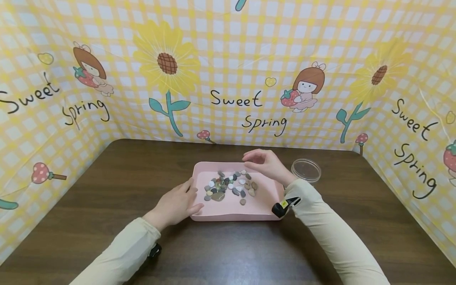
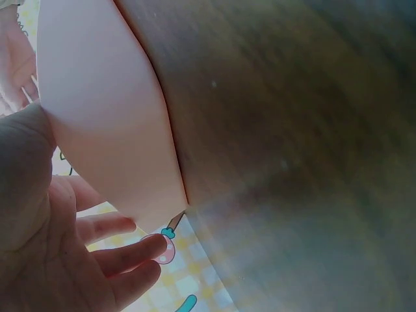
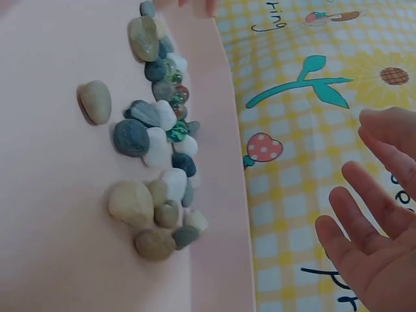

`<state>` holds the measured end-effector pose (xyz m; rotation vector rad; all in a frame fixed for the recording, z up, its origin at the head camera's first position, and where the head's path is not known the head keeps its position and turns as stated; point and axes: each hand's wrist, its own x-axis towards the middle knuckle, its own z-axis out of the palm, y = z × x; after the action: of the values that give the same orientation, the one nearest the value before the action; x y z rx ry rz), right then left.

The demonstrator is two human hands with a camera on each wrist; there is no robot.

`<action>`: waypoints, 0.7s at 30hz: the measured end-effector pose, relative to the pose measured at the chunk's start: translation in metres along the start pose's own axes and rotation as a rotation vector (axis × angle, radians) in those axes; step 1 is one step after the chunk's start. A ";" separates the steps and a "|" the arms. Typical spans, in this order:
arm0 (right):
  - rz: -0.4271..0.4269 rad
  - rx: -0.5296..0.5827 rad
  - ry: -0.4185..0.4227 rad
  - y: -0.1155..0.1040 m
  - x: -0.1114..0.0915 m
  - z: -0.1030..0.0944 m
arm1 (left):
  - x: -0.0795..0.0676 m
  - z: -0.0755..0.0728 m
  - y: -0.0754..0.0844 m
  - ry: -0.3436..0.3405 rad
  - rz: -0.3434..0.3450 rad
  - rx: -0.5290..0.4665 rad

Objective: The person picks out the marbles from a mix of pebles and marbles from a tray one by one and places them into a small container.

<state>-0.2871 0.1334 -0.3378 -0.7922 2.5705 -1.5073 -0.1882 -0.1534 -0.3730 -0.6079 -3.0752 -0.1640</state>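
Observation:
A shallow pink tray point(image 1: 261, 204) holds pebbles point(image 1: 218, 196) and some glass marbles point(image 3: 177, 132), clustered toward its middle and left. At the tray's left side rests my left hand point(image 1: 175, 206), its thumb over the near left corner and its fingers loosely extended along the edge. The left wrist view shows these fingers point(image 2: 127, 257) beside the outer wall. My right hand point(image 1: 266, 163) is raised over the back right of the tray, fingers relaxed and slightly bent, with nothing seen between them. In the right wrist view a tan pebble point(image 3: 96, 102) lies apart from the cluster.
A clear round lid or shallow dish point(image 1: 306, 170) lies on the brown wooden table point(image 1: 228, 249), right of the tray. Yellow checked cloth point(image 1: 228, 71) with printed flowers and figures surrounds the table at the back and both sides.

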 end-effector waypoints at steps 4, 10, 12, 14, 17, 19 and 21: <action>-0.008 -0.001 -0.051 0.004 0.005 0.006 | 0.000 0.001 -0.001 0.005 0.000 0.004; -0.020 -0.015 -0.118 0.010 0.011 0.011 | 0.000 0.001 -0.001 0.016 0.011 0.015; -0.017 -0.017 -0.126 0.012 0.014 0.012 | 0.000 0.001 -0.001 0.021 0.014 0.020; -0.007 -0.017 -0.134 0.015 0.016 0.013 | 0.000 0.002 -0.001 0.022 0.013 0.025; 0.013 -0.023 -0.142 0.019 0.019 0.014 | 0.000 0.002 0.000 0.018 0.008 0.033; 0.014 -0.042 -0.148 0.020 0.020 0.014 | 0.001 0.001 0.000 0.018 0.008 0.038; 0.013 -0.053 -0.155 0.021 0.021 0.015 | 0.001 0.001 0.000 0.021 0.006 0.042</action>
<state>-0.3094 0.1197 -0.3589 -0.8600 2.5064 -1.3225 -0.1889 -0.1527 -0.3743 -0.6102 -3.0473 -0.1053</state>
